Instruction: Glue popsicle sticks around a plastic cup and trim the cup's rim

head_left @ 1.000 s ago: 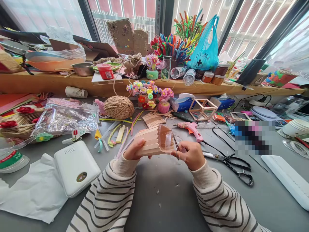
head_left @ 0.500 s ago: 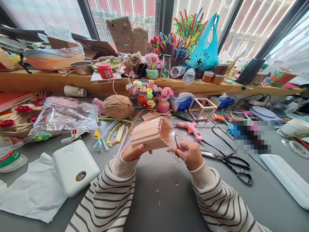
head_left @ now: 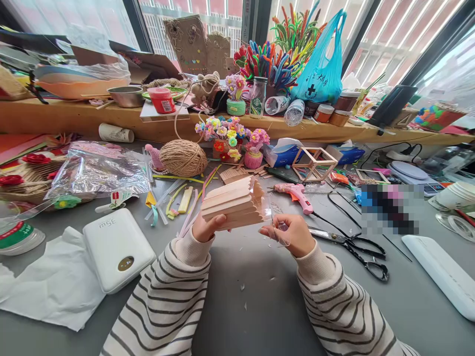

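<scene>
My left hand (head_left: 208, 227) is wrapped round a small box of wooden craft sticks (head_left: 232, 205), tilted on its side with the scalloped open end to the right. Clear plastic (head_left: 266, 206) juts out beyond the stick tips. At that end my right hand (head_left: 297, 235) is closed in a pinch on a clear plastic strip (head_left: 283, 237), which curls below the fingers. A thin dark edge shows by the fingertips, too small to name. To the right lie black-handled scissors (head_left: 349, 242); a pink glue gun (head_left: 295, 194) lies behind.
A white power bank (head_left: 117, 247) and white paper (head_left: 48, 282) lie at left. Behind stand a twine ball (head_left: 183, 157), crocheted flowers (head_left: 254, 147) and a wooden stick frame (head_left: 315, 163). The glue gun's cable (head_left: 334, 225) runs at right, near a white bar-shaped case (head_left: 440, 277).
The stick box has turned slightly, its open end facing less toward me. My right fingers have shifted slightly along the plastic rim. The whole view has shifted a little.
</scene>
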